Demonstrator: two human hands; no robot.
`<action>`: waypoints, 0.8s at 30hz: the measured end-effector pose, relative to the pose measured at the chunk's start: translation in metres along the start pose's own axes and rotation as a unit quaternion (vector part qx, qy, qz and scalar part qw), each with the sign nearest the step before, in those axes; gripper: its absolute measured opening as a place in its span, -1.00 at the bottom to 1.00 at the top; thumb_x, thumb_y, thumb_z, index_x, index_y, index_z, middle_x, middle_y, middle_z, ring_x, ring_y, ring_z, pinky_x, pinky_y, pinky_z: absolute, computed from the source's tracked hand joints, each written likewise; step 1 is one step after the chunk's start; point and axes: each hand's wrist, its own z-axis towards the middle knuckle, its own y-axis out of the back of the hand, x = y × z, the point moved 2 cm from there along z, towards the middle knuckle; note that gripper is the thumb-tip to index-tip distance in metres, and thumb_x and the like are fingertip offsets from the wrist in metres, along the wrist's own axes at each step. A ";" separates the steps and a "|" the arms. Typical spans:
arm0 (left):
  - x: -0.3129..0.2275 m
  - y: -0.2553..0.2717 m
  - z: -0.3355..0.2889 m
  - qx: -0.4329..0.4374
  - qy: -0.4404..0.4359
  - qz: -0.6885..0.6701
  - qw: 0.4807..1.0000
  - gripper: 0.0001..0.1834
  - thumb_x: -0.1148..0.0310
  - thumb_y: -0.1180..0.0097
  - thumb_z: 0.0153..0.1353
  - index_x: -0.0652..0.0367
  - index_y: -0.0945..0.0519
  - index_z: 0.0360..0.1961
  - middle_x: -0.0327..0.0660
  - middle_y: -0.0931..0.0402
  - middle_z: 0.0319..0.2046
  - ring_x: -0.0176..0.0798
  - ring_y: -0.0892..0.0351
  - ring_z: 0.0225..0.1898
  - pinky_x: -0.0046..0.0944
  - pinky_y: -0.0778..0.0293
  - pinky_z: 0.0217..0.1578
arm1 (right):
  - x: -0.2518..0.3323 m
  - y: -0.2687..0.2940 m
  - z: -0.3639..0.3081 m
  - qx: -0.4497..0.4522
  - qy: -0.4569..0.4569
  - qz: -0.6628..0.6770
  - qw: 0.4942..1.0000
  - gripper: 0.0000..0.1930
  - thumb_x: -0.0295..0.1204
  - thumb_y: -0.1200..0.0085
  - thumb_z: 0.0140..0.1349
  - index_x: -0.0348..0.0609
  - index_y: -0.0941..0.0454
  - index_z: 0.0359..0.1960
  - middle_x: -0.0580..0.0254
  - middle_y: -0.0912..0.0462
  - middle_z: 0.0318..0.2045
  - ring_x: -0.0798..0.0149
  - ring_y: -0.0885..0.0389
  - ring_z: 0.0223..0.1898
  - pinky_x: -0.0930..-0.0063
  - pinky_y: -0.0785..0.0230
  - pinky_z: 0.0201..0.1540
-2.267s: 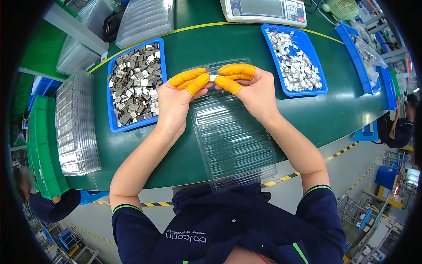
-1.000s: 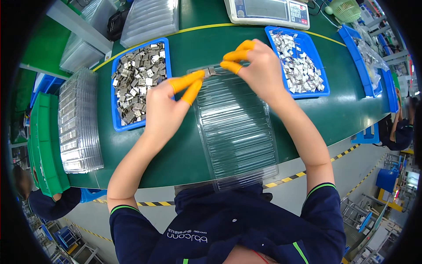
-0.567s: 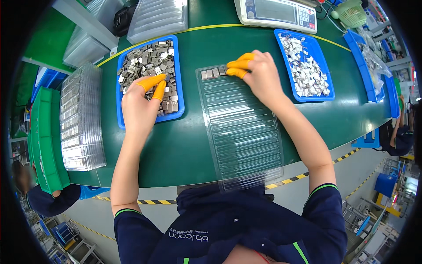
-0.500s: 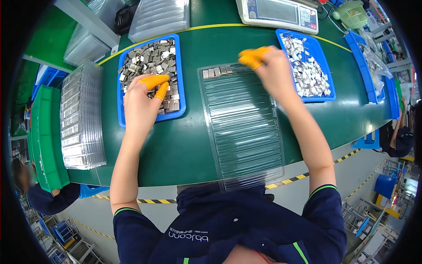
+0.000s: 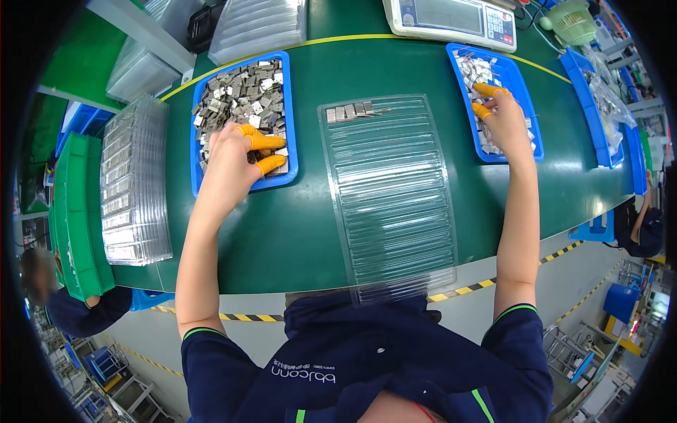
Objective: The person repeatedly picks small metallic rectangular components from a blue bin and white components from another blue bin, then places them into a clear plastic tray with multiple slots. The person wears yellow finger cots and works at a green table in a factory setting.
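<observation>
A short row of pieces [image 5: 350, 111] lies in the far left of the clear tray [image 5: 395, 204]. Left of the tray, the left hand [image 5: 234, 161] is among grey parts [image 5: 243, 92]; right of it, the right hand [image 5: 509, 123] is among white parts [image 5: 474, 69]. Whether either grip is closed, I cannot tell.

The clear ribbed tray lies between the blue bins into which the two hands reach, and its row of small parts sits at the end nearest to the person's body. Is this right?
Not quite: the head view shows the row of small parts at the tray's far end, away from the body. The clear ribbed tray does lie between those bins.
</observation>
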 end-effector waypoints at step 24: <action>-0.019 -0.002 0.002 0.002 0.159 -0.525 0.836 -0.70 0.50 -0.11 0.14 0.36 -0.48 -0.09 -0.09 -0.55 -0.22 -0.38 -0.55 -0.34 -0.54 -0.42 -0.42 | 0.018 0.001 0.000 -0.173 0.016 0.226 0.959 -0.76 -0.47 -0.24 -0.03 -0.16 -0.59 -0.27 0.25 -0.57 -0.44 0.39 -0.50 -0.45 0.55 -0.39 -0.36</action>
